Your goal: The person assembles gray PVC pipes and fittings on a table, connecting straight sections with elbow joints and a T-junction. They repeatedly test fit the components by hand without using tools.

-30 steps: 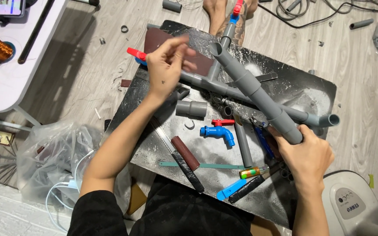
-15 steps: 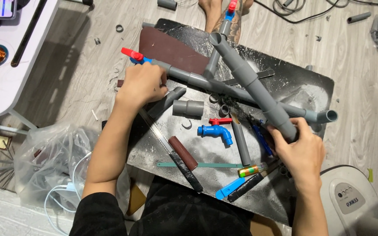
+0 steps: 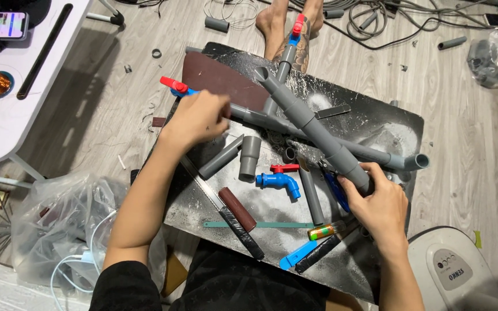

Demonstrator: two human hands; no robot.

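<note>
the right hand (image 3: 378, 198) has its fingers wrapped around the lower end of the grey pipe assembly (image 3: 309, 124), steadying it tilted above the dark work board (image 3: 376, 124) on the floor. the left hand (image 3: 197, 118), fingers curled together, presses on the sandpaper sheet (image 3: 220, 80) at the pipe's far branch, probably bracing that end.

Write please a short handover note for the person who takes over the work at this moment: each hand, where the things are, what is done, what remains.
Left hand: closed on the left end of the pipe assembly, beside the red-handled valve.
Right hand: gripping the assembly's lower right end.
Things: the assembly lies across the dark board. Loose on the board: a grey elbow, short pipes, a blue tap, a saw blade, sandpaper.
Done: several pipes and fittings are joined.
Left: the loose pieces are not attached.
</note>
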